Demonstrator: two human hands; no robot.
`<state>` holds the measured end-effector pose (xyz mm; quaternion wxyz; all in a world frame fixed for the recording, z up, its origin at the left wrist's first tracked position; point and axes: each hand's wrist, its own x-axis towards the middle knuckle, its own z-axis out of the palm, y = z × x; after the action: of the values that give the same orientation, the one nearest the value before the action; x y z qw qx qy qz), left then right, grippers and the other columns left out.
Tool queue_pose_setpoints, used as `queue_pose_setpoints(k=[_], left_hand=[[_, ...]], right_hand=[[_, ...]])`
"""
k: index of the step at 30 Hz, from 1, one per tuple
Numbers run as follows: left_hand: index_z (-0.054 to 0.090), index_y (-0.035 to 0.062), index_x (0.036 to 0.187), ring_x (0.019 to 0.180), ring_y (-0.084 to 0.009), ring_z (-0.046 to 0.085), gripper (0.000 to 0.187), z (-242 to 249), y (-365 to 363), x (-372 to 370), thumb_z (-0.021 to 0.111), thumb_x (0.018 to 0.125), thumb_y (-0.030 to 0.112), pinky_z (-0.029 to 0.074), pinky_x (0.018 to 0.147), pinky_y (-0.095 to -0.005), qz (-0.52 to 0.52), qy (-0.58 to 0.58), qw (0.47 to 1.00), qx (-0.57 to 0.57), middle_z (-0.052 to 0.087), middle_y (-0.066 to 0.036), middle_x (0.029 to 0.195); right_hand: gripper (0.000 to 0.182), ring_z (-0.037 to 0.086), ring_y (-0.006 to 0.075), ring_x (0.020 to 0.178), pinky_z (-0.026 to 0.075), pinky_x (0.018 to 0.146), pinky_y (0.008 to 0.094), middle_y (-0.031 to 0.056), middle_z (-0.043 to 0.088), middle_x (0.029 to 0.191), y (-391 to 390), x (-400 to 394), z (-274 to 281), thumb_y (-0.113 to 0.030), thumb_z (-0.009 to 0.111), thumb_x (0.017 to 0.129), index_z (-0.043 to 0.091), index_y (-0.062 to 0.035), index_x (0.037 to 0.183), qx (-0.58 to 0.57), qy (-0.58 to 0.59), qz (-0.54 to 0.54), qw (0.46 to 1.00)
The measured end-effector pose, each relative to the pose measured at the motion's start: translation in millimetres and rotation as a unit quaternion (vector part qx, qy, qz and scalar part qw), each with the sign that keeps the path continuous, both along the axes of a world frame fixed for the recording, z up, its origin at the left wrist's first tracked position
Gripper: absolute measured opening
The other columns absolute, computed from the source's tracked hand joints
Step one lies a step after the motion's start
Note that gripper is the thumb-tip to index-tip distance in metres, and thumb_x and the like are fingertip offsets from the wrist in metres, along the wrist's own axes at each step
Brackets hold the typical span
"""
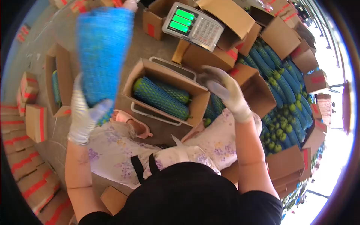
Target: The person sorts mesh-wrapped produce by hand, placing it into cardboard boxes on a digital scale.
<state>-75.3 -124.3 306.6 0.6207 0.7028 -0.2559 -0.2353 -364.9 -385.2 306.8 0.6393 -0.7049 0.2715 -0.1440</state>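
My left hand [84,118], in a pale work glove, is closed round the lower end of a long green gourd in a blue mesh sleeve [103,52], held upright and slightly blurred. My right hand [225,90], also gloved, is raised by the right end of an open cardboard box [200,107]. Its fingers are apart and slightly bent, with nothing visible in them. Inside that box lie two green gourds in mesh sleeves [161,99]. The box sits between my knees, on a white metal frame [155,114].
A scale display with green screens [193,26] stands behind the box. On the right is a large pile of sleeved gourds [277,82] among open cartons. Taped cartons [22,150] are stacked at left, near another open box [58,80]. Part of someone's hand [131,4] shows at the top.
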Motion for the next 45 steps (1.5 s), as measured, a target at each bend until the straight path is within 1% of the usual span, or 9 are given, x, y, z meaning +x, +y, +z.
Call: queue_pose_setpoints(k=[5, 12, 17, 23, 25, 29, 34, 40, 45], left_hand=[[0.046, 0.0048, 0.137, 0.104, -0.0378, 0.063, 0.086, 38.3, -69.4, -13.4, 0.085, 0.062, 0.02, 0.052, 0.09, -0.0432, -0.332, -0.487, 0.806, 0.06, 0.063, -0.02, 0.114], [0.049, 0.0083, 0.136, 0.097, -0.0359, 0.063, 0.086, 15.3, -133.6, -39.5, 0.083, 0.059, 0.028, 0.052, 0.086, -0.0444, -0.536, -0.605, 0.571, 0.145, 0.061, -0.016, 0.11], [0.052, 0.0109, 0.136, 0.114, -0.0345, 0.056, 0.081, -21.6, -151.8, -36.2, 0.083, 0.064, 0.032, 0.044, 0.101, -0.0451, -0.573, -0.575, 0.565, 0.149, 0.059, -0.015, 0.121], [0.061, 0.0081, 0.124, 0.122, -0.0383, 0.051, 0.05, -6.6, -115.9, -0.5, 0.075, 0.078, 0.023, 0.042, 0.106, -0.0459, -0.399, -0.505, 0.755, 0.125, 0.056, -0.017, 0.129], [0.061, 0.0076, 0.124, 0.12, -0.0377, 0.052, 0.047, -6.9, -103.5, 12.7, 0.073, 0.08, 0.021, 0.043, 0.105, -0.0447, -0.374, -0.514, 0.76, 0.139, 0.057, -0.017, 0.128], [0.061, 0.0076, 0.124, 0.116, -0.0366, 0.055, 0.044, -4.8, -102.6, 3.3, 0.07, 0.083, 0.019, 0.045, 0.102, -0.043, -0.382, -0.477, 0.774, 0.164, 0.059, -0.017, 0.126], [0.061, 0.0082, 0.123, 0.106, -0.0405, 0.06, 0.044, -15.5, -125.2, -58.7, 0.069, 0.083, 0.025, 0.049, 0.094, -0.0474, -0.48, -0.504, 0.704, 0.142, 0.063, -0.021, 0.116], [0.058, 0.01, 0.121, 0.11, -0.0332, 0.055, 0.073, -68.9, -158.1, -94.8, 0.088, 0.056, 0.025, 0.046, 0.094, -0.0456, -0.506, -0.62, 0.57, 0.186, 0.058, -0.013, 0.117], [0.062, 0.005, 0.115, 0.105, -0.0378, 0.058, 0.049, -79.9, -152.2, -36.2, 0.078, 0.072, 0.021, 0.047, 0.093, -0.0474, -0.504, -0.549, 0.636, 0.203, 0.062, -0.018, 0.11]], right_hand=[[0.052, 0.061, 0.0181, 0.111, 0.046, 0.1, 0.0333, 0.0119, 0.065, 0.119, 10.6, -46.5, 8.2, -0.023, 0.065, 0.096, 0.05, 0.0026, 0.138, 0.013, -0.126, -0.111, 0.986], [0.05, 0.062, 0.02, 0.108, 0.048, 0.099, 0.0349, 0.0117, 0.065, 0.118, 16.8, -100.1, -10.6, -0.023, 0.066, 0.096, 0.051, 0.0029, 0.137, 0.0, -0.145, -0.192, 0.971], [0.047, 0.061, 0.0162, 0.107, 0.047, 0.098, 0.0311, 0.0096, 0.065, 0.117, 23.6, -102.2, -17.1, -0.018, 0.063, 0.097, 0.051, 0.0027, 0.137, 0.027, -0.11, -0.213, 0.971], [0.043, 0.059, 0.0088, 0.103, 0.046, 0.091, 0.0228, 0.005, 0.066, 0.115, 28.6, -97.9, -42.4, -0.011, 0.062, 0.096, 0.053, -0.0012, 0.137, 0.061, -0.074, -0.214, 0.972], [0.042, 0.06, 0.01, 0.101, 0.048, 0.088, 0.0247, 0.0053, 0.067, 0.112, 32.0, -91.2, -50.6, -0.012, 0.064, 0.095, 0.055, -0.0005, 0.134, 0.027, -0.006, -0.19, 0.981], [0.045, 0.067, 0.0319, 0.102, 0.051, 0.089, 0.037, 0.0187, 0.068, 0.111, 39.3, -72.3, -58.6, -0.025, 0.07, 0.089, 0.06, 0.0004, 0.125, -0.253, 0.15, -0.105, 0.95], [0.036, 0.066, 0.0425, 0.088, 0.053, 0.076, 0.0481, 0.0239, 0.068, 0.093, 48.5, -54.2, -49.0, -0.034, 0.068, 0.085, 0.069, -0.0008, 0.098, -0.304, 0.279, -0.088, 0.906], [0.047, 0.07, 0.0387, 0.084, 0.055, 0.075, 0.0463, 0.0222, 0.071, 0.086, 52.3, -45.7, -74.8, -0.048, 0.067, 0.082, 0.073, -0.0025, 0.087, -0.224, 0.361, -0.102, 0.9], [0.041, 0.065, 0.0369, 0.092, 0.052, 0.082, 0.0457, 0.0183, 0.065, 0.1, 58.2, -31.1, -61.7, -0.029, 0.078, 0.072, 0.063, -0.0025, 0.099, -0.392, 0.241, -0.165, 0.872]])
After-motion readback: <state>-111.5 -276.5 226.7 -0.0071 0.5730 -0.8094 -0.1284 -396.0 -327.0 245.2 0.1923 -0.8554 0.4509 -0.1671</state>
